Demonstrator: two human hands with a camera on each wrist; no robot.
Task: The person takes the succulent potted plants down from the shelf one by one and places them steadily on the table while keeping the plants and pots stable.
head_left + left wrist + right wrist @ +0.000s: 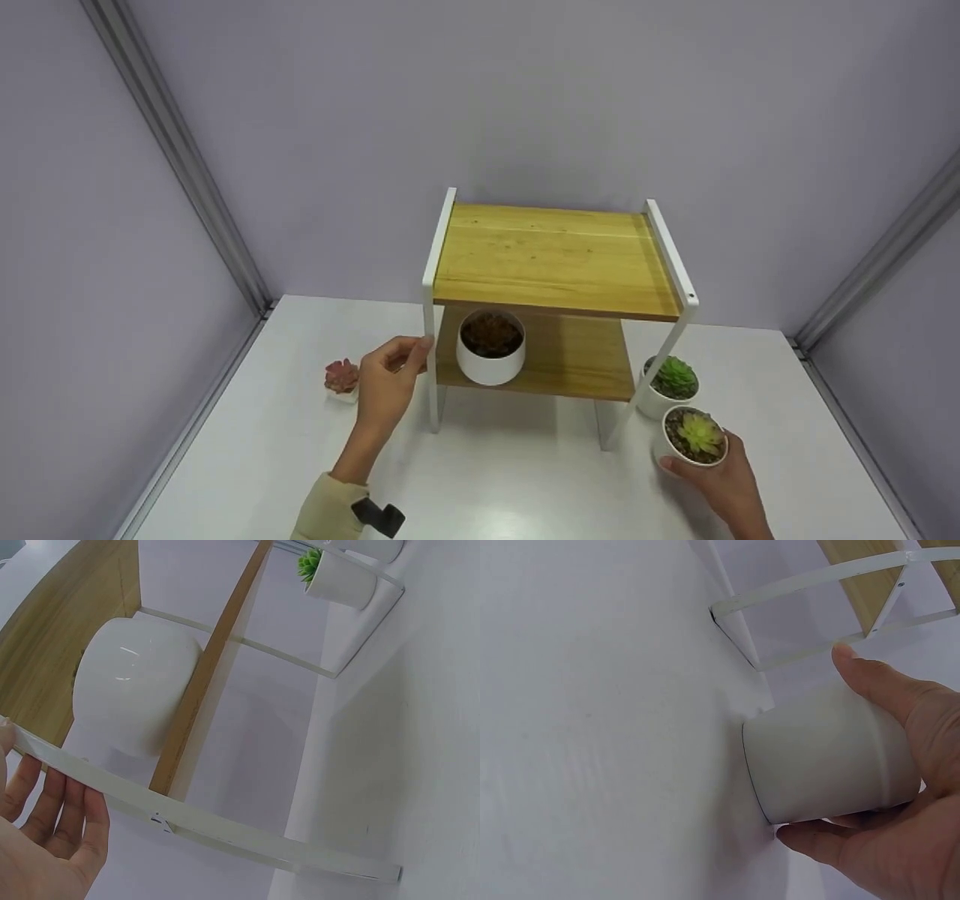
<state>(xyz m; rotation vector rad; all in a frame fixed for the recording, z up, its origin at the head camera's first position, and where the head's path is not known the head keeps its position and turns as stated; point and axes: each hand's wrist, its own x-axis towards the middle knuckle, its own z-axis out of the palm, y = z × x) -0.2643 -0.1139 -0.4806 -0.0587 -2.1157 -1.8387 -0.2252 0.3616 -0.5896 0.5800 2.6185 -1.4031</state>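
Note:
A two-tier shelf (pixel 555 259) with wooden boards and a white frame stands in the middle of the table. My left hand (pixel 386 390) pinches its front left leg (pixel 112 784), thumb on one side and fingers on the other. On the lower board sits a white pot (pixel 135 686) with a dark reddish-brown plant (pixel 492 335). At the right, my right hand (pixel 724 480) grips a white pot (pixel 825 754) holding a yellow-green succulent (pixel 700 433). Its base is close to the table; whether it touches is hard to tell.
Behind the held pot, a white pot with a green succulent (pixel 676 377) stands beside the shelf's right leg. A small red succulent (pixel 342 376) in a white pot is left of my left hand. Pale walls (pixel 555 97) enclose the white table (pixel 495 487) behind and at both sides.

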